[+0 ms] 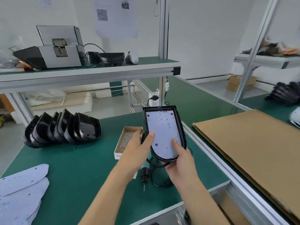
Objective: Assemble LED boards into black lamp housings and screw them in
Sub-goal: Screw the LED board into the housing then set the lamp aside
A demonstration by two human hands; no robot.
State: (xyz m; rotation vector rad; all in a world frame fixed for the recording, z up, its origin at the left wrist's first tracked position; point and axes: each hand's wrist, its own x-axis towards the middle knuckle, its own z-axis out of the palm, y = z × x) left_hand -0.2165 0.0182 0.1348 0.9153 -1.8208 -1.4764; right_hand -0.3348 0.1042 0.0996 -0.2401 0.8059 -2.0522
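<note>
Above the green bench I hold a black lamp housing (181, 127) with a white LED board (164, 127) lying inside it. My left hand (136, 148) grips its left side, thumb pressed on the board. My right hand (181, 163) holds the rounded near end from below, its thumb also on the board. An electric screwdriver (144, 174) with a black cable lies on the bench under the housing. A small cardboard box of screws (128, 138) sits just left of my left hand.
A row of several empty black housings (63, 129) stands at the left. Loose LED boards (21, 189) lie at the near left corner. A cardboard sheet (253, 146) covers the right bench. A shelf (90, 70) overhead carries a grey box and a housing.
</note>
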